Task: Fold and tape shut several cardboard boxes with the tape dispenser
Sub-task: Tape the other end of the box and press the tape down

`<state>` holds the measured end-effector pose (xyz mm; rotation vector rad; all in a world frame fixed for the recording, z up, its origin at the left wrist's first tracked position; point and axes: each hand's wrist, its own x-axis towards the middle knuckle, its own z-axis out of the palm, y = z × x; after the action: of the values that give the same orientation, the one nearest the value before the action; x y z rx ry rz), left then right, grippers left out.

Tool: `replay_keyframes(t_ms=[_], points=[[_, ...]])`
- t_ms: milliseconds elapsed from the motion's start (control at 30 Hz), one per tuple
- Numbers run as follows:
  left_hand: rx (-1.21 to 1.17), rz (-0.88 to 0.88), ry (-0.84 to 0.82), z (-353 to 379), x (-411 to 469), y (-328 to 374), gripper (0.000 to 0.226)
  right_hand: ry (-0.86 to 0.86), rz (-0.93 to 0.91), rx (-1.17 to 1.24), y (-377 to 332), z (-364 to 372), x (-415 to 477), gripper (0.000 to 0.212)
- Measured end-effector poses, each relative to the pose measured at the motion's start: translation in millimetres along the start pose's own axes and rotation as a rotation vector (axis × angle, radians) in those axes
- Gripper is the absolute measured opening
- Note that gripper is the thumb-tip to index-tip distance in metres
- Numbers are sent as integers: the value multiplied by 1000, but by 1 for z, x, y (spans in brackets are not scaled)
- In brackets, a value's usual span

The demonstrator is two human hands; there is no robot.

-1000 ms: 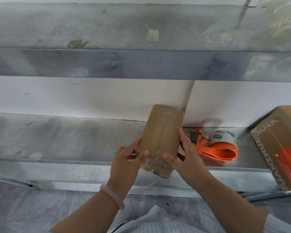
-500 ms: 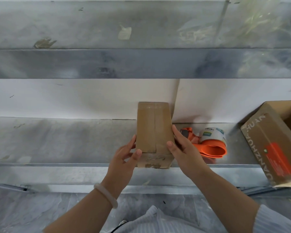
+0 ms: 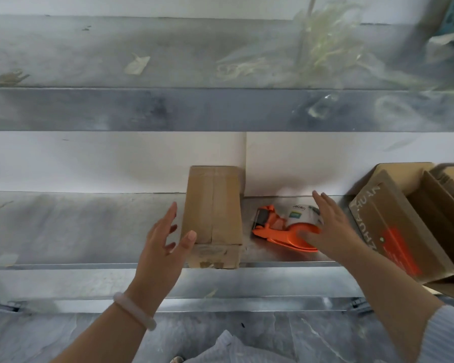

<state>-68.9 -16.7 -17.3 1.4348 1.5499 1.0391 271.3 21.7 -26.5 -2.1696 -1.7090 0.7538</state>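
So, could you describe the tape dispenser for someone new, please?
On the metal shelf stands a small taped box. Just right of it lies the tape dispenser, partly hidden by the right hand. It alone is orange plastic; its neighbours are brown cardboard.

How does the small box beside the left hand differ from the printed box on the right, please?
The small box is closed, its flaps meeting at a seam; the printed box is open on top. The small box is unprinted; the printed box bears lettering and an orange patch. The small box sits square on the metal shelf; the printed box is larger and lies skewed. Both are brown cardboard.
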Motion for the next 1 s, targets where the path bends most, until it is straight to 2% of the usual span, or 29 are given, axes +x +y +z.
replay_keyframes(t_ms=[67, 133, 233, 333, 400, 500, 600, 667, 733, 767, 800, 867, 933, 1000], points=[[8, -24, -31, 5, 1, 4, 63, -78, -14, 4, 13, 2, 8, 109], [87, -24, -30, 9, 0, 4, 57, -86, -66, 24, 17, 4, 12, 108], [101, -44, 12, 11, -4, 2, 54, -96, -116, 42, 21, -1, 13, 102], [105, -19, 74, 13, -6, 3, 49, -217, -151, 25, 25, -8, 10, 108], [160, 19, 138, 14, -6, 7, 50, -234, -155, 30, 28, -8, 7, 104], [271, 190, 256, 17, -6, 17, 47, -159, -158, 77, 26, -5, -3, 80], [332, 398, 290, 27, -9, 37, 47, -96, -174, 131, 23, 0, -16, 72], [317, 536, 251, 37, -16, 51, 42, -43, -188, 162, 24, 3, -26, 71], [247, 590, 110, 48, -26, 65, 33, 12, -187, 206, 25, 4, -38, 69], [185, 535, 0, 56, -30, 70, 27, 46, -190, 217, 26, 5, -45, 69], [114, 402, -126, 65, -35, 77, 21, 97, -212, 203, 26, 5, -52, 68], [-69, 4, -373, 88, -42, 92, 17, 261, -330, 112, 27, 6, -63, 70], [-238, -325, -494, 110, -43, 101, 8, 458, -495, 12, 26, 8, -71, 73], [-378, -405, -528, 126, -38, 106, 15, 630, -641, -54, 23, 9, -76, 73]])
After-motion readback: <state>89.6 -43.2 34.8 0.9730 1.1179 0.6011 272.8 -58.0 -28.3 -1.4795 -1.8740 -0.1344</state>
